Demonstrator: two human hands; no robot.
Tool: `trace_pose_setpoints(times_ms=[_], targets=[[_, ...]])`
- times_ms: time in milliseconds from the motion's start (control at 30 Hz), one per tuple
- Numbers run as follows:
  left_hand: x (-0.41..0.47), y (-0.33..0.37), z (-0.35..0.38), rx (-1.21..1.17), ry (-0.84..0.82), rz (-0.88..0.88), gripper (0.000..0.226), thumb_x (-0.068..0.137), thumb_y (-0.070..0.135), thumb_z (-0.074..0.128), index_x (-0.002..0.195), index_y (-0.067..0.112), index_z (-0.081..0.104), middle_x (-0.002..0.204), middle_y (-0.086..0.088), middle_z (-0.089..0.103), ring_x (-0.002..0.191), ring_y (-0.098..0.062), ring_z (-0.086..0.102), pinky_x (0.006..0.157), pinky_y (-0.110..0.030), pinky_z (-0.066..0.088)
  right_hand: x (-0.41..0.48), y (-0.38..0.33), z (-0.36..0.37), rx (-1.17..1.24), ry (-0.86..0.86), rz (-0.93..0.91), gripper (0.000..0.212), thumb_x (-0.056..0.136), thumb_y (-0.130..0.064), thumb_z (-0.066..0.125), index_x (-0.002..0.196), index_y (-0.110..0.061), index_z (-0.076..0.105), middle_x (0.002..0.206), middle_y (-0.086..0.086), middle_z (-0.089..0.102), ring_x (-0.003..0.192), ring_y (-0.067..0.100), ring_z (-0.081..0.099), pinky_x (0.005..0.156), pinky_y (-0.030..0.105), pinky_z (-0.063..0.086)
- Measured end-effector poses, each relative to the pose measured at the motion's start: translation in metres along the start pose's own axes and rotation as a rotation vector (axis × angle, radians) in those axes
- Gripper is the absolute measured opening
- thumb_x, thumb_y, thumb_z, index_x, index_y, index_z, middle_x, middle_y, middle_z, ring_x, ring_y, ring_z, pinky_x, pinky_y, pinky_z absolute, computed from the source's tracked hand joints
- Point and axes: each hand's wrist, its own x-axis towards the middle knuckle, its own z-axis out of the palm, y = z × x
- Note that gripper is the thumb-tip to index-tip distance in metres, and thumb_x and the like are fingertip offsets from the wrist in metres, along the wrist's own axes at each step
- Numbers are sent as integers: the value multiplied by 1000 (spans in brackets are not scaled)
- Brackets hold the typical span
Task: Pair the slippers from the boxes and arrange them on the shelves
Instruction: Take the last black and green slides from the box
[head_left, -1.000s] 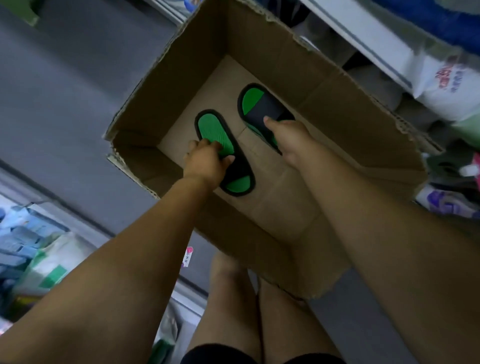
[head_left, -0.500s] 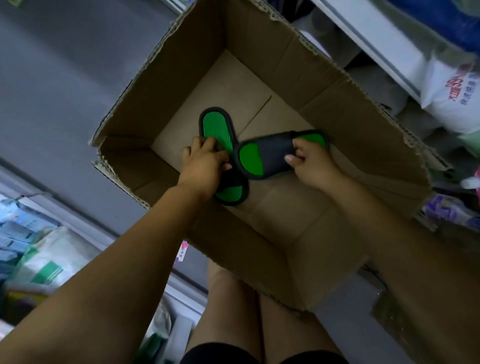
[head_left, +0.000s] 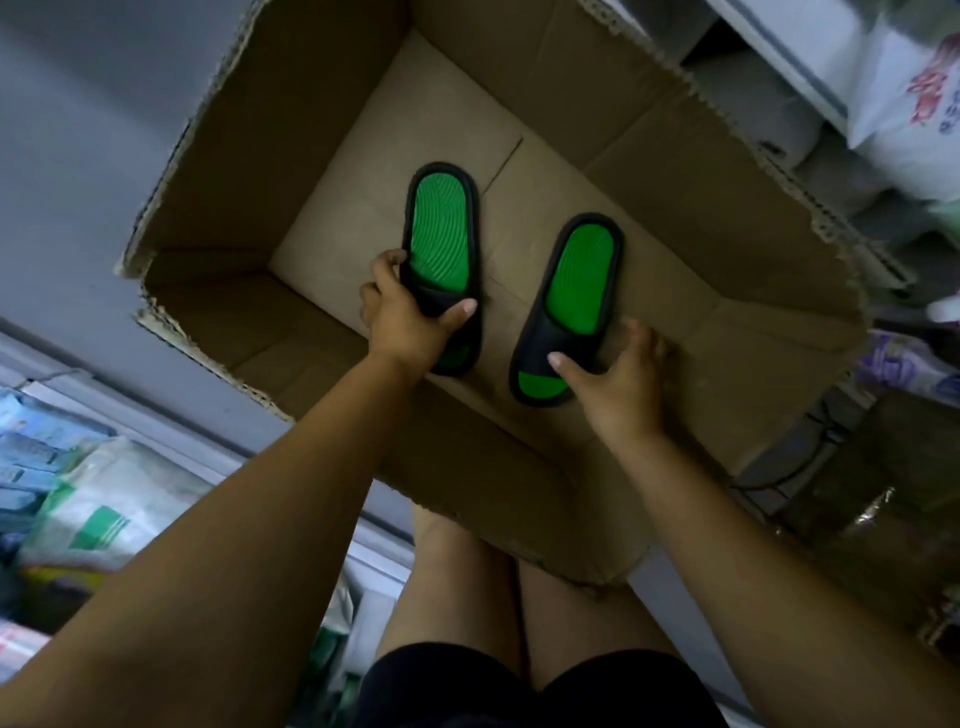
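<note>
Both slippers sit flat on the floor of the cardboard box (head_left: 675, 171), side by side but apart, with their open ends toward the person.

Left hand (head_left: 410, 322) is clamped on the strap of the left slipper (head_left: 441, 228), thumb across the top and fingers round the outer edge. That grip looks solid.

Right hand (head_left: 618, 384) straddles the right slipper (head_left: 579, 280) with its thumb on the strap and fingers spread by the far edge. I can't tell if it's actually closed on it.

Risks:
- A loose right grip means the slipper peels off on the lift and drops back in.
- The box walls are tall and the rim ragged, so a sole could snag on the way out.
- I can't confirm from here that they're a true left/right pair. Check before shelving.
- The shelf (head_left: 795, 62) nearby looks crowded with bags, so placement may be tight.
</note>
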Motion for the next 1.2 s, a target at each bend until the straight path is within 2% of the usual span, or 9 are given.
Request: trace_pose_setpoints(times_ms=[133,233,367,467,600,767,900,1000,1200], targets=[[7,-7,5,-52,102,-83,108,60,46,93,142,21,26,148,-7,33,139,-27,32,118,-44,33,9,6,28,336,-115,304,111,67,-53,86,154,-20,26,153,12,42,134,33,49,101,48,52],[12,-15,-1,-92,86,-168,109,40,63,91,125,26,34,137,-3,45,129,-24,48,109,-43,47,21,5,38,409,-120,280,124,44,-66,88,146,-23,34,143,9,52,124,30,57,95,49,56],[19,-21,-1,-76,-16,-179,106,39,67,94,123,13,58,123,0,68,112,-16,66,90,-36,60,33,12,49,411,-127,261,144,13,-91,74,136,-22,46,131,5,61,115,27,62,92,48,57],[12,-17,3,-102,-50,-170,95,44,63,94,121,15,66,120,2,72,107,-15,69,90,-36,60,23,-3,43,429,-148,259,140,30,-86,79,148,-22,39,146,5,52,131,29,53,101,50,51],[-5,-6,10,-179,-32,-192,81,61,45,94,125,13,58,124,-3,68,109,-21,66,94,-39,58,16,-8,36,502,-147,264,126,54,-66,87,156,-20,28,157,5,41,140,28,43,109,49,45],[-39,15,0,-284,-56,-171,70,74,29,90,130,7,54,121,-3,67,102,-19,69,75,-23,60,-7,-6,6,715,-167,201,81,66,-47,90,133,-17,56,127,-1,67,108,16,67,91,37,57],[-95,48,-32,-359,-164,-138,55,78,23,87,124,11,60,110,-1,73,92,-15,74,73,-24,61,-51,-3,-48,744,-316,133,95,52,-61,91,132,-24,54,124,-11,67,112,13,66,95,40,56],[-138,73,-64,-373,-314,-82,48,81,21,84,124,11,64,110,-4,77,99,-21,75,84,-34,61,-100,-4,-86,703,-258,3,84,54,-64,86,126,-32,58,120,-15,68,109,6,65,89,29,55],[-229,123,-110,-343,-463,83,53,71,26,83,120,15,64,104,-1,78,97,-20,75,76,-30,61,-219,-23,-130,1036,-159,-109,51,70,-46,76,117,-32,64,113,-18,73,108,3,68,87,22,54]])
